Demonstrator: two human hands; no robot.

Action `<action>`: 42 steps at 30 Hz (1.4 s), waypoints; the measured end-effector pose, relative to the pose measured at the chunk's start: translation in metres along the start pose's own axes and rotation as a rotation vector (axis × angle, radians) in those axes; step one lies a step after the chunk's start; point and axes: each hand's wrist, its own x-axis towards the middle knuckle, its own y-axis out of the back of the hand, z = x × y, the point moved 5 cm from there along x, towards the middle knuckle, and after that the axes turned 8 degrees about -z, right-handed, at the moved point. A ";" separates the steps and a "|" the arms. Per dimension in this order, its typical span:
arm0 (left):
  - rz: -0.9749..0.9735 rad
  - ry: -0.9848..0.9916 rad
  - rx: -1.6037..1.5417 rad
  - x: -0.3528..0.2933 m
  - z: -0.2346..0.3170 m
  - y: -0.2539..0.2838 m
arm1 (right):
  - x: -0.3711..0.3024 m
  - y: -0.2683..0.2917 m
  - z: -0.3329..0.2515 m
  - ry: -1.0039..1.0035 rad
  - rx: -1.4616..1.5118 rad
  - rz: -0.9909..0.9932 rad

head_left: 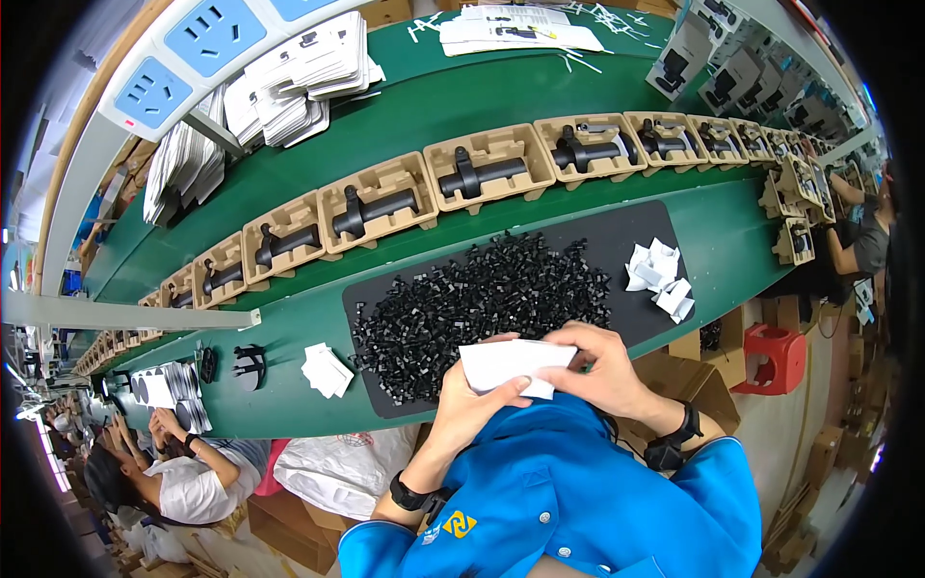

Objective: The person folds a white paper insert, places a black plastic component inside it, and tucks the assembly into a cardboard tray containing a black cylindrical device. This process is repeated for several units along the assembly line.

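Observation:
Close to my body, at the table's near edge, a white folded paper piece (506, 364) is held between both hands. My left hand (462, 409) grips its left and lower side, thumb on the front and fingers behind. My right hand (605, 371) pinches the right end, with thumb and fingers bent round it. Whether anything lies inside the paper is hidden. Just beyond my hands spreads a heap of small black plastic parts (472, 299) on a dark grey mat (644, 223). Several folded white papers (660, 275) lie on the mat's right end.
A small stack of white papers (328, 371) lies left of the mat. Beyond it runs a row of brown pulp trays (381, 231) with black parts. A metal post (125, 313) juts in at left. Co-workers sit at left (198, 482) and right (867, 231); a red stool (774, 356) stands right.

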 end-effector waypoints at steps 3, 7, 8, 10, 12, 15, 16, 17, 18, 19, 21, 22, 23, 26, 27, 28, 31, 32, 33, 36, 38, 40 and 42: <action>0.027 0.011 0.010 -0.002 -0.003 0.004 | -0.005 -0.003 0.005 0.170 -0.285 0.000; 0.033 -0.012 -0.101 -0.007 -0.019 0.017 | -0.015 -0.015 -0.010 0.759 -0.865 -0.039; 0.036 -0.015 -0.103 -0.008 -0.018 0.016 | -0.016 -0.019 -0.009 0.783 -0.950 -0.060; 0.083 -0.023 -0.205 -0.008 -0.016 0.014 | -0.016 -0.023 -0.010 0.768 -1.022 -0.100; 0.100 -0.034 -0.201 -0.008 -0.018 0.015 | -0.015 -0.028 -0.010 0.731 -1.118 -0.156; 0.137 -0.058 -0.236 -0.006 -0.023 0.017 | -0.013 -0.030 -0.007 0.697 -1.099 -0.176; 0.156 -0.070 -0.273 -0.006 -0.024 0.018 | -0.013 -0.031 -0.006 0.702 -1.097 -0.182; 0.163 -0.074 -0.275 -0.006 -0.023 0.019 | -0.012 -0.032 -0.005 0.702 -1.101 -0.189; 0.149 -0.067 -0.385 -0.005 -0.024 0.018 | -0.011 -0.033 -0.004 0.703 -1.106 -0.197; 0.134 -0.061 -0.495 -0.005 -0.024 0.017 | -0.010 -0.034 -0.004 0.711 -1.104 -0.204; 0.173 -0.099 -0.296 -0.007 -0.015 0.013 | -0.009 -0.038 -0.003 0.641 -1.080 -0.261; 0.206 -0.126 -0.094 -0.009 -0.010 0.012 | -0.010 -0.042 -0.004 0.655 -1.074 -0.275; 0.224 -0.136 -0.096 -0.010 -0.012 0.013 | -0.010 -0.045 -0.003 0.611 -1.044 -0.276; 0.252 -0.102 -0.190 -0.014 -0.025 0.031 | 0.006 -0.047 -0.012 0.557 -0.721 -0.336; 0.249 -0.081 -0.195 -0.019 -0.026 0.039 | 0.010 -0.044 -0.016 0.492 -0.444 -0.373; 0.263 -0.097 -0.205 -0.026 -0.023 0.043 | 0.016 -0.043 -0.005 0.190 -0.189 -0.432; 0.270 -0.152 -0.157 -0.040 -0.014 0.056 | 0.035 -0.063 0.009 0.012 -0.289 -0.456; 0.258 -0.175 -0.134 -0.043 -0.013 0.060 | 0.034 -0.074 0.014 -0.106 -0.179 -0.447; 0.246 -0.199 -0.106 -0.044 -0.011 0.066 | 0.035 -0.086 0.020 -0.222 -0.070 -0.438; 0.241 -0.218 -0.039 -0.063 0.001 0.092 | 0.043 -0.119 0.025 -0.231 0.069 -0.420; 0.219 -0.252 -0.009 -0.081 0.021 0.106 | 0.047 -0.147 0.032 -0.260 0.189 -0.406; 0.177 -0.215 -0.002 -0.094 0.017 0.140 | 0.052 -0.173 0.036 -0.242 0.248 -0.403; 0.177 -0.112 -0.007 -0.110 0.015 0.172 | 0.057 -0.207 0.031 -0.267 0.203 -0.429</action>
